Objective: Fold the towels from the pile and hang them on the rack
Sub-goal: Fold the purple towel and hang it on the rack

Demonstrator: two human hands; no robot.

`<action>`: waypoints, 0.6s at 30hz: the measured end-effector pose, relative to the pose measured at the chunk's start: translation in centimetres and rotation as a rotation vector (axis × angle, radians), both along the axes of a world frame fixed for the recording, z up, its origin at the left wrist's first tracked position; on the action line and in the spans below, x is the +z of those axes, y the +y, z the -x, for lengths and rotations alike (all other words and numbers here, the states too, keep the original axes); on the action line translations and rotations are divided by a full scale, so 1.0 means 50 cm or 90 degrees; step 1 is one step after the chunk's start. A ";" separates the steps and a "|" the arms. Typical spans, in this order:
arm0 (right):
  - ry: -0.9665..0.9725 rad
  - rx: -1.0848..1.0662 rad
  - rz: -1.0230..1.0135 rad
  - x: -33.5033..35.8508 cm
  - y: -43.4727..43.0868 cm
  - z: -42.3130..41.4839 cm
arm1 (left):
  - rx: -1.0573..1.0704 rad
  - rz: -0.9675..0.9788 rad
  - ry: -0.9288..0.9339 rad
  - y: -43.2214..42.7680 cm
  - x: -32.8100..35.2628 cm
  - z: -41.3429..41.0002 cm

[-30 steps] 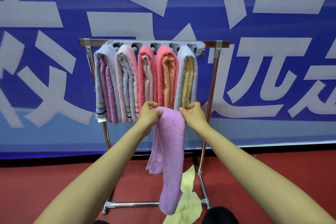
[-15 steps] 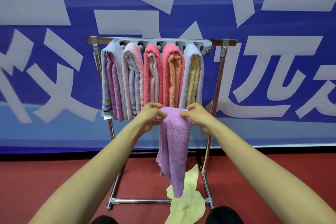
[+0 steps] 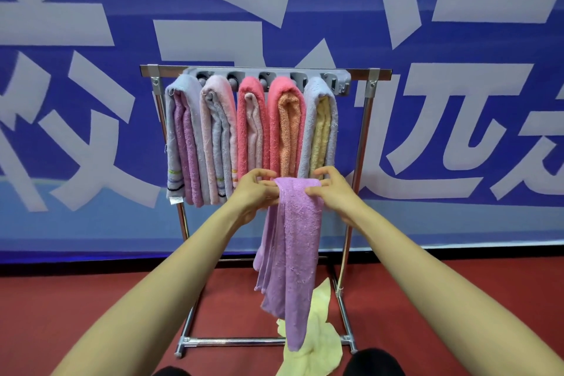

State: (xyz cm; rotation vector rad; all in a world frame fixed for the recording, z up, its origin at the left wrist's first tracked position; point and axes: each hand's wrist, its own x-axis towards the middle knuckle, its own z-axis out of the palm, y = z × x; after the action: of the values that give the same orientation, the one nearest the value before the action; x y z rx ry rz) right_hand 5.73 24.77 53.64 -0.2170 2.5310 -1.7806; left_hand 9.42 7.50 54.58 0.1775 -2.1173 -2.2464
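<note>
"Across the back, what fills the view?"

"A blue banner (image 3: pixel 457 40) with big white characters. A red floor (image 3: pixel 91 314) runs below it."

"And in front of the banner?"

"A metal rack (image 3: pixel 364 137) stands on that floor. Folded towels (image 3: pixel 253 131) hang in five bundles side by side from a grey holder (image 3: pixel 341 82) on its top bar. From left to right they are grey with purple, pale pink with grey, coral with pink, coral with orange, and grey with yellow."

"Where is the towel being worked on?"

"A purple towel (image 3: pixel 296 247) hangs in front of the rack, folded into a narrow strip. Its top edge is level with the lower ends of the hung bundles, and its lower end crosses in front of the rack's bottom bar."

"Does anything lie under it?"

"A yellow towel (image 3: pixel 317 342) lies crumpled on the floor at the foot of the rack, partly behind the purple one's tip."

"And the person's hands?"

"Both arms reach forward. The left hand (image 3: pixel 254 192) pinches the left corner of the top edge and the right hand (image 3: pixel 335 192) pinches the right corner. They are close together with only the strip's width between them."
</note>
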 end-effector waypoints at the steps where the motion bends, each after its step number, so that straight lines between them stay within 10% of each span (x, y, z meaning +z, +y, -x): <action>1: 0.014 0.012 -0.012 -0.002 0.000 -0.004 | 0.008 0.022 -0.003 0.002 0.002 -0.002; 18: 0.158 -0.002 -0.179 -0.021 -0.045 -0.031 | 0.084 0.068 -0.028 0.026 0.010 -0.011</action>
State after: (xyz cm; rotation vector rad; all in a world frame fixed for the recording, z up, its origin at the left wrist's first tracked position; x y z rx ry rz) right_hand 7.30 22.51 52.58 -0.4469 2.9141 -1.4536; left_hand 9.99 8.79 55.10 0.3546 -2.1708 -2.0705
